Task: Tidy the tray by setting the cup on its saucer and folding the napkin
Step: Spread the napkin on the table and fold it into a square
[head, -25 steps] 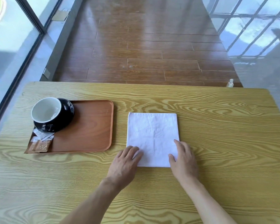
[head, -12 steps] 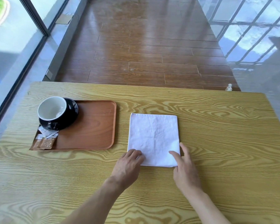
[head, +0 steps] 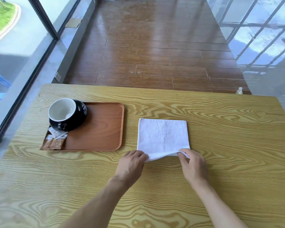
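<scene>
A white napkin [head: 162,137] lies on the wooden table, right of the brown tray [head: 104,129]. My left hand [head: 132,163] pinches its near left corner. My right hand [head: 192,163] pinches its near right corner. Between them the near edge is lifted a little off the table. A black cup [head: 62,111] with a white inside sits on a black saucer [head: 81,116] at the tray's far left corner.
Several sugar packets [head: 55,139] lie on the tray's near left corner, partly over its edge. The table [head: 220,162] stands by a glass wall on the left. Wooden floor lies beyond the far edge.
Both hands slid back to the napkin's near corners, closed on them and raised the near edge. The camera view shifted slightly.
</scene>
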